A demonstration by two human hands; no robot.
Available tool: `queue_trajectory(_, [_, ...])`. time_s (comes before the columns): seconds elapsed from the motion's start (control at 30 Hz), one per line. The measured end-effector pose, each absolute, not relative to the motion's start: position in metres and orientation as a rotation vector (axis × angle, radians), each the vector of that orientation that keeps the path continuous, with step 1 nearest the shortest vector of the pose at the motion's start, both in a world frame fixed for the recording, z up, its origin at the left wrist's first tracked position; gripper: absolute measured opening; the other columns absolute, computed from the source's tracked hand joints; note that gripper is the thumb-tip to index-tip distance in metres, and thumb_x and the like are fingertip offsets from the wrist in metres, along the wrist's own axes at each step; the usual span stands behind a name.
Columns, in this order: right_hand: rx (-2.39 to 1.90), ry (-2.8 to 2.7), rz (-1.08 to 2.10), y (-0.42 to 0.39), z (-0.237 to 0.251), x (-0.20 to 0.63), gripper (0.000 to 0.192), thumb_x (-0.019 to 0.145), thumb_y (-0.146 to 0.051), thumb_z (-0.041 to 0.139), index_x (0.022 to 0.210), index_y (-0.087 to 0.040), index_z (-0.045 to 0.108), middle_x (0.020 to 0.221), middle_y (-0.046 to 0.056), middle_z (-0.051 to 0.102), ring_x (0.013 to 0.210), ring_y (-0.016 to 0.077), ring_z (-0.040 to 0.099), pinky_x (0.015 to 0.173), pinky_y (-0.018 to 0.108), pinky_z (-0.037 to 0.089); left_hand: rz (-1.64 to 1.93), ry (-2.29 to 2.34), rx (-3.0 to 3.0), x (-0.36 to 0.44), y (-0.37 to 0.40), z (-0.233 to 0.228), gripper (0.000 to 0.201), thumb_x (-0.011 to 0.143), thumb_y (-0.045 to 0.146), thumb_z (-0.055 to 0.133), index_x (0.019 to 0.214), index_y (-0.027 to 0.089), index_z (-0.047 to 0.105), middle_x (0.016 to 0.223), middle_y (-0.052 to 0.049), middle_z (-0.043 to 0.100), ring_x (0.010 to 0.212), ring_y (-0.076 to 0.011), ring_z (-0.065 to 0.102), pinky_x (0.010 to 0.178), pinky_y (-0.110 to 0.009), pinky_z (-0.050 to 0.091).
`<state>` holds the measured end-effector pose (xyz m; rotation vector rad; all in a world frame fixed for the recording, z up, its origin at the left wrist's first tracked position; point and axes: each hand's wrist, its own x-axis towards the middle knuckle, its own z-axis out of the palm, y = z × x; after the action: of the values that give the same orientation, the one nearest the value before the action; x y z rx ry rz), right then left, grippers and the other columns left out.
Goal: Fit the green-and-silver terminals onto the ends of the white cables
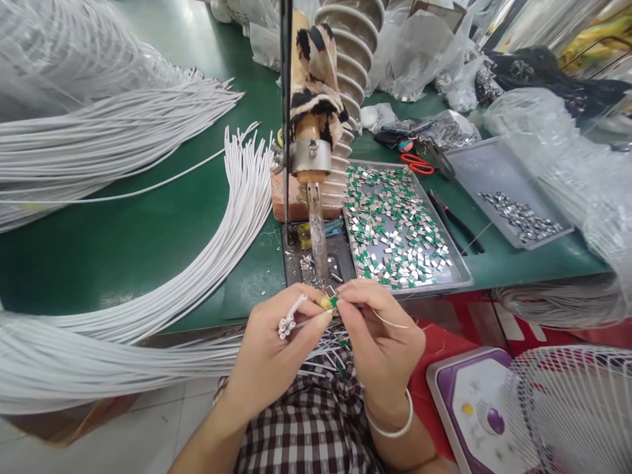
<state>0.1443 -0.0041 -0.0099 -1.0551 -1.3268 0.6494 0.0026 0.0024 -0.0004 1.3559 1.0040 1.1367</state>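
Green bench (123, 250), hands' (380, 336) grip hides tiny connector (332, 299) — blurred

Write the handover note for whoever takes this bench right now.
Left hand: holds a small bunch of white cables, ends up.
Right hand: pinches a small green-and-metal connector and a thin wire, under the soldering tip.
Tray of connectors sits right of the stand; long white cables lie left on the green table.
Done: finished count cannot be told.
Left: the bunch in hand.
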Motion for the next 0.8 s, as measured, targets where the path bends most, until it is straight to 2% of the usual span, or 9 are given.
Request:
queue_trajectory(0.1, [-0.998,-1.303,0.663,-0.010,-0.006,0.148,0.021,0.088,-0.005,0.061,0.086,-0.025,0.067,0.077,-0.001,0.065,0.078,0.0172,0.063,0.073,0.034,0.052,1.035,0.949,1.500,-0.001,-0.004,-0.005,0.027,0.102,0.020,0.047,0.081,0.020,0.064,0.096,-0.004,0.068,0.084,-0.0159,0.063,0.077,-0.027,0.046])
queue_trajectory(0.17, [-0.987,-1.392,0.619,-0.014,-0.002,0.152,0.015,0.087,-0.012,0.064,0.094,-0.025,0.066,0.079,0.001,0.064,0.079,0.0194,0.061,0.073,0.038,0.052,0.941,0.918,1.563,-0.003,-0.008,-0.007,0.029,0.104,0.020,0.042,0.082,0.020,0.062,0.099,-0.005,0.067,0.088,-0.0171,0.063,0.078,-0.028,0.046])
queue_trajectory(0.27, [-0.965,-1.616,0.524,-0.020,0.005,0.159,0.021,0.087,-0.019,0.068,0.107,-0.026,0.068,0.084,0.003,0.068,0.080,0.0205,0.060,0.075,0.041,0.051,0.801,0.897,1.671,-0.005,-0.012,-0.008,0.022,0.102,0.015,0.045,0.086,0.021,0.059,0.098,-0.005,0.065,0.094,-0.0192,0.061,0.080,-0.028,0.045])
queue_trajectory(0.37, [-0.954,-1.711,0.469,-0.020,0.008,0.162,0.019,0.091,-0.011,0.067,0.104,-0.025,0.071,0.084,0.001,0.074,0.078,0.0174,0.063,0.075,0.038,0.051,0.784,0.895,1.692,-0.005,-0.014,-0.008,0.018,0.102,0.015,0.045,0.097,0.022,0.060,0.092,-0.003,0.063,0.085,-0.0172,0.059,0.074,-0.026,0.044])
queue_trajectory(0.47, [-0.971,-1.628,0.569,-0.019,0.006,0.159,0.009,0.090,-0.021,0.074,0.097,-0.026,0.073,0.081,-0.001,0.075,0.074,0.0152,0.064,0.069,0.033,0.052,0.944,0.888,1.630,-0.006,-0.016,-0.007,0.015,0.104,0.027,0.048,0.106,0.024,0.062,0.087,-0.001,0.062,0.075,-0.0156,0.057,0.068,-0.025,0.043])
queue_trajectory(0.53, [-0.988,-1.509,0.642,-0.018,0.004,0.156,0.006,0.088,-0.028,0.077,0.092,-0.026,0.074,0.076,-0.001,0.074,0.070,0.0146,0.064,0.066,0.031,0.052,1.073,0.895,1.605,-0.005,-0.016,-0.005,0.016,0.103,0.032,0.052,0.100,0.023,0.065,0.083,-0.001,0.062,0.073,-0.0155,0.057,0.065,-0.025,0.043])
queue_trajectory(0.63, [-0.972,-1.436,0.757,-0.017,0.002,0.154,0.006,0.089,-0.031,0.075,0.090,-0.024,0.076,0.075,0.000,0.074,0.070,0.0140,0.064,0.065,0.029,0.052,1.184,0.942,1.595,-0.004,-0.015,-0.003,0.018,0.101,0.027,0.057,0.086,0.022,0.065,0.074,0.001,0.060,0.067,-0.0136,0.053,0.061,-0.024,0.040])
queue_trajectory(0.7, [-0.955,-1.452,0.812,-0.016,0.003,0.155,0.005,0.091,-0.024,0.073,0.095,-0.024,0.077,0.078,0.000,0.075,0.072,0.0135,0.065,0.066,0.028,0.053,1.186,1.001,1.586,-0.004,-0.016,-0.001,0.021,0.101,0.023,0.056,0.082,0.021,0.065,0.071,0.002,0.058,0.064,-0.0124,0.050,0.059,-0.024,0.038])
queue_trajectory(0.8, [-0.949,-1.490,0.816,-0.015,0.005,0.157,0.021,0.089,-0.011,0.072,0.101,-0.027,0.078,0.081,-0.001,0.076,0.073,0.0127,0.066,0.068,0.027,0.053,1.165,1.043,1.558,-0.002,-0.016,-0.001,0.027,0.103,0.024,0.052,0.077,0.021,0.062,0.068,0.002,0.055,0.061,-0.0118,0.047,0.057,-0.024,0.036])
